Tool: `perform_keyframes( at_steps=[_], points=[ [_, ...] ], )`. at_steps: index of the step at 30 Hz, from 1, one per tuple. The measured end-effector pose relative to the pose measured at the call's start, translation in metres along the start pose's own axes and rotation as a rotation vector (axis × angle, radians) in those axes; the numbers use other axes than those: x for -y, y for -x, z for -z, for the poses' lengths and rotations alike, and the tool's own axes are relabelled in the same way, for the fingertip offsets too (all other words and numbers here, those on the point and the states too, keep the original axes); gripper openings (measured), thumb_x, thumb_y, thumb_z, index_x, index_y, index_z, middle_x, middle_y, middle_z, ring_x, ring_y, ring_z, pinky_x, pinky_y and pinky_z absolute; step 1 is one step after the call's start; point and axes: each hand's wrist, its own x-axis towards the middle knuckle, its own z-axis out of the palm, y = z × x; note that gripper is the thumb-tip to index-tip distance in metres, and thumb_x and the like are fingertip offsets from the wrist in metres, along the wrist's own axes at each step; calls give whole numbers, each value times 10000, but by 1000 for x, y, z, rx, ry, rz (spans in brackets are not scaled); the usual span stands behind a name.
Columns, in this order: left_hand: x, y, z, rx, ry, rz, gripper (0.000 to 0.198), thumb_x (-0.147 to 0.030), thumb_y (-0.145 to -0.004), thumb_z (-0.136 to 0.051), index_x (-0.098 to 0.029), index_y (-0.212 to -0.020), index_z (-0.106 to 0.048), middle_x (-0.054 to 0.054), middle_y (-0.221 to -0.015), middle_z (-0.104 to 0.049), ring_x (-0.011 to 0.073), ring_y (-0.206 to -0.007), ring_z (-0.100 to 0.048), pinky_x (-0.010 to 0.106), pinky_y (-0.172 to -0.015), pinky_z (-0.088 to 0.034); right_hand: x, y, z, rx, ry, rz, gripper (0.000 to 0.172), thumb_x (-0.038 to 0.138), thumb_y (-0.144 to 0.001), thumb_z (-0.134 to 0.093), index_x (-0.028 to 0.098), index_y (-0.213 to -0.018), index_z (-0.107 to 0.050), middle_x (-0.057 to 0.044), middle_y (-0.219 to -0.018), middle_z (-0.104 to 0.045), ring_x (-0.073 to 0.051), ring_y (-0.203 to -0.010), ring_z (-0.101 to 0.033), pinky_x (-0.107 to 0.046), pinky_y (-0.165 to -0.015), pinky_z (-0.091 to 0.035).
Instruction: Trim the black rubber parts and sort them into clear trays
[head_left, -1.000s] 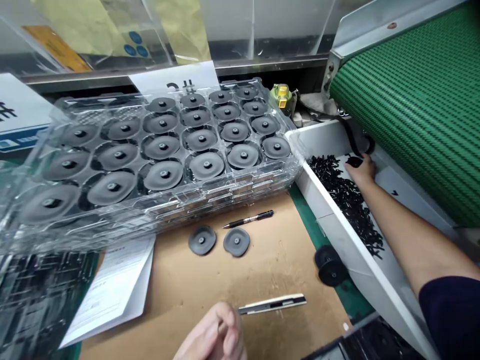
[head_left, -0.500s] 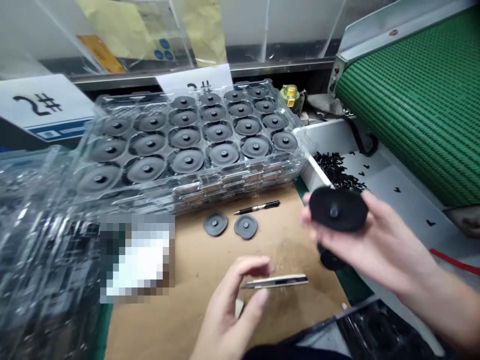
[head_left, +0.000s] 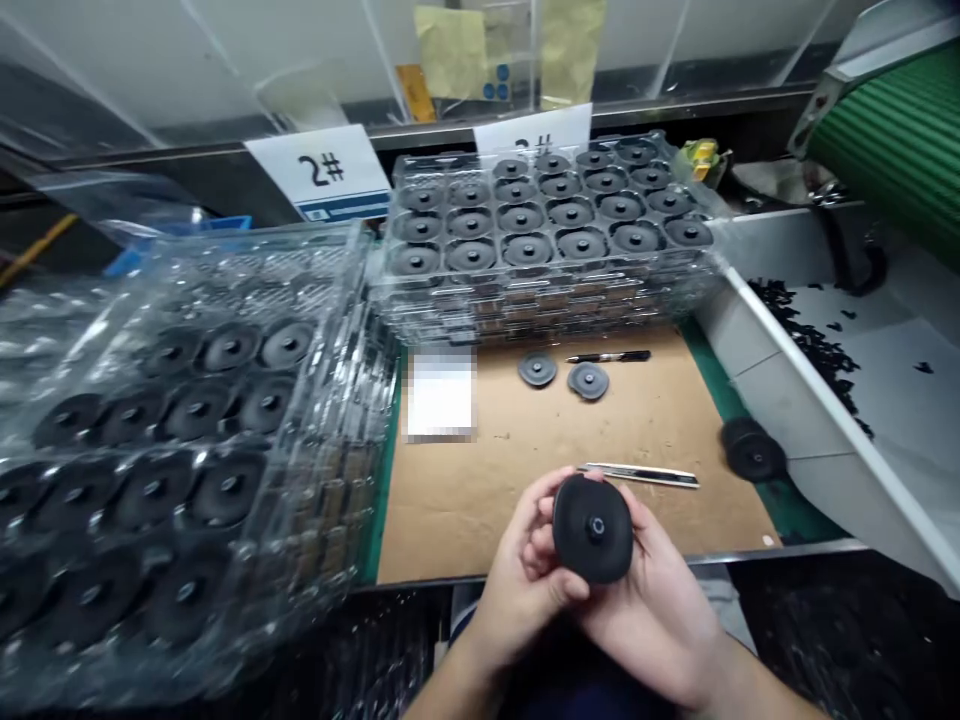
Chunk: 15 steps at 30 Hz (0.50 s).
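Note:
A black rubber disc (head_left: pixel 592 530) with a small raised stem at its centre is held between my two hands, its stem side facing me. My left hand (head_left: pixel 529 570) grips its left edge, the thumb lying along the lower rim. Behind and below it, my right hand (head_left: pixel 660 610) supports the right side, with most of its fingers hidden by the disc. Just beyond the hands a slim utility knife (head_left: pixel 645 475) lies on the brown board (head_left: pixel 465 510). Farther back rest two grey discs (head_left: pixel 538 369) and a black pen (head_left: pixel 609 356).
Stacked clear trays of discs stand at the back (head_left: pixel 540 290) and at the left (head_left: pixel 300 440). More black discs (head_left: pixel 754 452) lie by the wall of a white bin (head_left: pixel 817 400), which holds small black pieces (head_left: pixel 806 340). A green conveyor belt (head_left: pixel 892 150) is at upper right.
My right hand has brought the disc from the right down to the middle, where my left hand has taken hold of it too. The view has swung left, showing more of the left trays.

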Motion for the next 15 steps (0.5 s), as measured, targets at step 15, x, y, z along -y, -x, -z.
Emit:
perform_keyframes(
  at_steps=[15],
  points=[
    [-1,70,48,-444,504,-54,486,-351,-763,-673,-243,-1214,-528,98,-1236,-589,303,-1167,-547,429,-1003,-417,-19,-43,102,-311,1898,370,311,429,-836,-517,241,-1030,-670,-115,-1118,-529,-237,-910,-592,-371,-778,-499]
  ],
)
